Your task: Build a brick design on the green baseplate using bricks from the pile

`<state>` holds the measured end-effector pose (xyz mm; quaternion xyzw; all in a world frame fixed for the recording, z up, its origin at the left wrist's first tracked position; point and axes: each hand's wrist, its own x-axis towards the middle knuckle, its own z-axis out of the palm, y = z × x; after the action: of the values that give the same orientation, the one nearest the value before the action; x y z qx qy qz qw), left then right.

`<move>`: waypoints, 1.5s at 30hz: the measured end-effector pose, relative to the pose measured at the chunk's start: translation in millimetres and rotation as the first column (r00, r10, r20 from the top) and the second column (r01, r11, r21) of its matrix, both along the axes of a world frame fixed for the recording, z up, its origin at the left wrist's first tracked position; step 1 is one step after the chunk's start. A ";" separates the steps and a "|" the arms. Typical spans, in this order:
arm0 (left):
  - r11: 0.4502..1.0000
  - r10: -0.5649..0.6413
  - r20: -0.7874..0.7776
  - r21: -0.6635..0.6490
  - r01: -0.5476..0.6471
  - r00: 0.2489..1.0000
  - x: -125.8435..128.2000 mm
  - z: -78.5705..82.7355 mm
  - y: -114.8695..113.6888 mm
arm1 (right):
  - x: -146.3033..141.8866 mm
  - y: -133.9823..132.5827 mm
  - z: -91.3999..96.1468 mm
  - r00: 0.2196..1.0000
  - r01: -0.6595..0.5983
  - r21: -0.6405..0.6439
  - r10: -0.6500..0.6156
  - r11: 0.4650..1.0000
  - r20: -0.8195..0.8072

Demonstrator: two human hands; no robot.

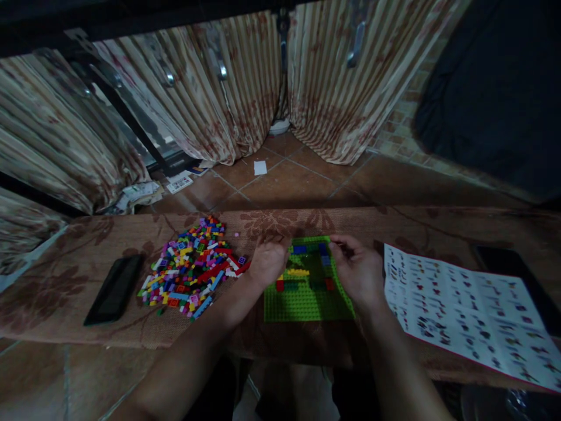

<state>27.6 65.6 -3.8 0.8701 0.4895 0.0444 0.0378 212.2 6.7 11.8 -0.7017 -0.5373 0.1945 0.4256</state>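
Note:
A green toy-brick baseplate [307,310] lies on the cloth-covered bench in front of me. Blue, yellow, red and dark green bricks form a partial outline on it, with a yellow brick row [297,272] at the left and blue bricks [323,251] at the upper right. Over the plate's upper left edge, my left hand [268,260] is closed, its fingertips turned away from view; what they hold is hidden. My right hand [359,270] is curled at the upper right corner, thumb and forefinger pinching the plate's edge.
A heap of loose coloured bricks [188,266] lies left of the plate, near a black phone [114,289]. To the right is a printed instruction sheet [460,304], partly over a dark flat object [504,258]. Striped curtains [245,88] hang beyond the tiled floor.

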 end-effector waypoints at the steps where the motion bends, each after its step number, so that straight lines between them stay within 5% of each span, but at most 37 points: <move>1: 1.000 -0.005 0.002 0.001 0.005 1.000 -0.2 0.6 0.0 | 0.1 5.8 -0.9 0.997 -0.058 -0.018 0.059 0.998 0.048; 3: 1.000 -0.018 0.006 0.002 0.018 1.000 -0.7 1.3 -0.3 | -0.9 19.1 -2.8 0.961 -0.220 -0.054 0.226 0.974 0.160; 7: 0.999 -0.034 0.006 0.014 0.034 0.999 -1.2 0.0 -0.5 | -3.8 44.3 -10.0 0.768 -0.520 -0.150 0.537 0.841 0.350; 12: 0.999 -0.030 0.022 0.023 0.030 0.999 -1.3 -4.5 0.0 | -1.9 57.8 -26.1 0.639 -0.591 -0.244 0.631 0.769 0.439; 25: 0.998 -0.040 -0.003 0.042 0.040 0.999 -0.4 -9.0 1.1 | 1.8 56.5 -53.4 0.727 -0.611 -0.098 0.606 0.785 0.323; 45: 0.999 -0.008 0.035 -0.031 0.009 0.999 5.4 -11.6 5.0 | -1.4 60.0 -56.8 0.744 -0.587 -0.148 0.603 0.796 0.289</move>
<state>32.9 70.6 -15.4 0.8704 0.4858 0.0520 0.0601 210.8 66.7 -45.0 -0.5256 -0.7899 0.2156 0.2310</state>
